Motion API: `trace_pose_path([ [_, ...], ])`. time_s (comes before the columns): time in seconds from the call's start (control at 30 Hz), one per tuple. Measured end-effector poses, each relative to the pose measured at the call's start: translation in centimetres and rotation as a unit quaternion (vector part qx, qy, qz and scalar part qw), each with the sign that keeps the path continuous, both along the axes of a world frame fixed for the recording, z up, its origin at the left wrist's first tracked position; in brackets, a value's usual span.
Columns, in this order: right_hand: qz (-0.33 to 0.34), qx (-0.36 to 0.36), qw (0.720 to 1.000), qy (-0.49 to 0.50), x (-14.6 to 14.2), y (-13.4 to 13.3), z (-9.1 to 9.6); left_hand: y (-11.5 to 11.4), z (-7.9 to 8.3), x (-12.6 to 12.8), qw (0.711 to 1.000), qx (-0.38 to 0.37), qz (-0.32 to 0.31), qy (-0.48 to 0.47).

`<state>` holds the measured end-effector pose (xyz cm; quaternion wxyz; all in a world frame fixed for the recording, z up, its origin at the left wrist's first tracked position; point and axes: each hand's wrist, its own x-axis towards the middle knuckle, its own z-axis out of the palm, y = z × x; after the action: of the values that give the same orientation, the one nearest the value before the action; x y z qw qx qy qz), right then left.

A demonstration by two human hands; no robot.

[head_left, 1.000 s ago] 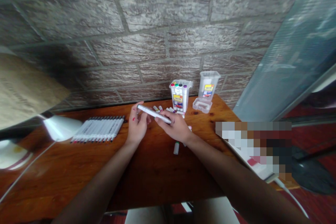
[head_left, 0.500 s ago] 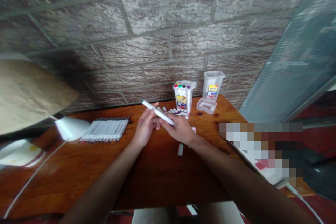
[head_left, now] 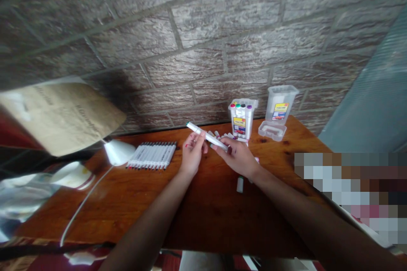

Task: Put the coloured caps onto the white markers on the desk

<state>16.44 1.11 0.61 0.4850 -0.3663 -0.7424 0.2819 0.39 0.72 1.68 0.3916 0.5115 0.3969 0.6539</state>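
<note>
Marker (head_left: 210, 138), slim cylinder, in right hand (head_left: 238, 157); wooden table (head_left: 127, 203) beneath

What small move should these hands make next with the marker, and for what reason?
Perhaps tilt the white marker upright, green end on top: the left hand and right hand hold it slanted, while markers in the filled case stand with coloured ends up.

Lettering (head_left: 85, 119) blurs beyond reading on a brown lampshade (head_left: 106, 123) at the back left corner of the table (head_left: 127, 207). Labels (head_left: 239, 126) on two plastic boxes (head_left: 275, 96), back right, are likewise illegible.
</note>
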Motion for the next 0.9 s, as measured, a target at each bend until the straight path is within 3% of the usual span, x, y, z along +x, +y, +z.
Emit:
trace_pose_path([
  [0.37, 0.017, -0.015, 0.999, -0.030, 0.20, 0.33, -0.43, -0.31, 0.35, 0.40, 0.998, -0.023, -0.043, -0.034],
  [0.63, 0.021, -0.018, 0.999, -0.023, 0.10, 0.15, -0.16, 0.24, -0.02, 0.14, 0.994, -0.037, -0.037, -0.101],
  [0.9, 0.027, -0.027, 0.999, -0.029, -0.03, -0.33, 0.38, 0.13, 0.64, 0.03, 0.973, -0.116, -0.064, -0.190],
])
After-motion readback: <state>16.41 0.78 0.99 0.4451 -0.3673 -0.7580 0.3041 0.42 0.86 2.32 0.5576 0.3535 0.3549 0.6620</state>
